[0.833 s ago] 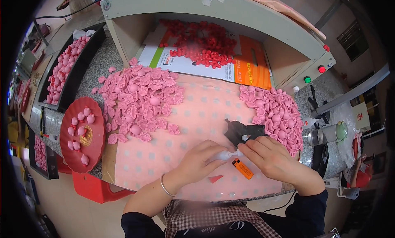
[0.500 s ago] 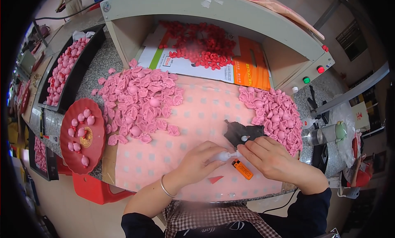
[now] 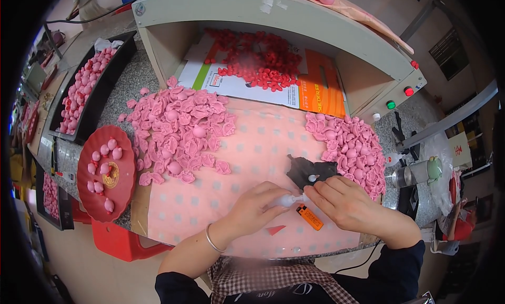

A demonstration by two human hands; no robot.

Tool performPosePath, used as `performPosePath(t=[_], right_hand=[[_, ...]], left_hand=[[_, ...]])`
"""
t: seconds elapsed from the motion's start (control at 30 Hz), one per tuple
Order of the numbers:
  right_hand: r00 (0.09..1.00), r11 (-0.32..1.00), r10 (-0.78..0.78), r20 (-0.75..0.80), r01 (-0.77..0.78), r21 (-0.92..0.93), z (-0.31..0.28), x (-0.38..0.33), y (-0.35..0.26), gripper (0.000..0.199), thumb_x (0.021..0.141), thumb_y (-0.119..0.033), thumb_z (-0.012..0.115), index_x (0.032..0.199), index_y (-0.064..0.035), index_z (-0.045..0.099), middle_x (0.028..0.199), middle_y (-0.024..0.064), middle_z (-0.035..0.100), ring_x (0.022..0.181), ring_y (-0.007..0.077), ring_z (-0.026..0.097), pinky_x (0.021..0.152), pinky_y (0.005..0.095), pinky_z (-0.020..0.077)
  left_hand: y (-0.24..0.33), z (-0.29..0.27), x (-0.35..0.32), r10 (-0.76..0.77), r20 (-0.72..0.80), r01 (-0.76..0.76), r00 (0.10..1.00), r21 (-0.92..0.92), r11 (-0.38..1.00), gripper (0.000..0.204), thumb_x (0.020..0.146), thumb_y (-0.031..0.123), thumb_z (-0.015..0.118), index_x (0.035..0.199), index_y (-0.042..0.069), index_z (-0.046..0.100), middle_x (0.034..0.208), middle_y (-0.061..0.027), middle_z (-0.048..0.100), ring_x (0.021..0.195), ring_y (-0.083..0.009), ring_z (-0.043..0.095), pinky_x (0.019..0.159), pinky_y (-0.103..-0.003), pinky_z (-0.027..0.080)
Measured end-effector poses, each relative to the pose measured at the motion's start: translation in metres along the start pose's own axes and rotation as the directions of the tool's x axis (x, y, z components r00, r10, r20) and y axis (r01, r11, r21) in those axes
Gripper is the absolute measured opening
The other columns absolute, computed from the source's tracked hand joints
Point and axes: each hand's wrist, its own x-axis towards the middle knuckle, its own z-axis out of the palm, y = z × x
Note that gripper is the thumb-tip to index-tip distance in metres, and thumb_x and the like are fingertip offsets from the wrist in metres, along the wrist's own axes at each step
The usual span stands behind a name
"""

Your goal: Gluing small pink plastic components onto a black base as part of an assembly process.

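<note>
My left hand [image 3: 256, 208] is closed around a small translucent white squeeze bottle [image 3: 285, 200], its narrow nozzle pointing right. The fingers of my right hand [image 3: 351, 203] are pinched together at the nozzle's tip and partly hide it. Just below the bottle, an orange lighter [image 3: 310, 218] lies on the pink dotted cloth [image 3: 210, 220]. Beyond my right fingers is a crumpled black sheet [image 3: 307, 168] with a small white teardrop-shaped piece [image 3: 313, 178] on it. A small red triangular scrap [image 3: 275, 230] lies near my left wrist.
Pink petal-shaped pieces are heaped at left [image 3: 176, 130] and right [image 3: 355, 154]. A red scalloped plate [image 3: 123, 199] holds several pink balls. A black tray [image 3: 113, 70] holds more. Red flower-like pieces [image 3: 263, 62] lie inside the grey open-fronted box [image 3: 284, 12] at the back.
The view has shifted very slightly. Both hands keep the same hold at the squeeze bottle.
</note>
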Motion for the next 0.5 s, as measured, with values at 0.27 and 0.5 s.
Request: performPosePath(t=[0.27, 0.5], right_hand=[[1.0, 1.0, 0.01, -0.012, -0.01, 0.01, -0.003, -0.004, -0.001, 0.044, 0.069, -0.009, 0.053, 0.11, 0.0058, 0.053, 0.097, 0.0135, 0.054, 0.083, 0.0237, 0.053, 0.071, 0.0314, 0.0457], [0.992, 0.991, 0.113, -0.048, -0.109, 0.08, -0.008, -0.037, 0.017, 0.037, 0.075, -0.016, 0.06, 0.108, 0.0004, 0.055, 0.097, 0.0112, 0.055, 0.089, 0.0247, 0.054, 0.074, 0.0339, 0.0484]], left_hand=[[0.005, -0.001, 0.001, -0.026, 0.02, 0.026, 0.999, -0.006, 1.0, 0.035, 0.075, 0.002, 0.066, 0.109, 0.004, 0.06, 0.1, -0.0068, 0.059, 0.084, -0.0148, 0.055, 0.063, -0.024, 0.046], [0.027, 0.02, 0.028, -0.018, 0.016, 0.019, 1.0, -0.04, 0.999, 0.029, 0.078, 0.01, 0.065, 0.106, 0.006, 0.06, 0.096, -0.0085, 0.058, 0.087, -0.0214, 0.058, 0.073, -0.03, 0.047]])
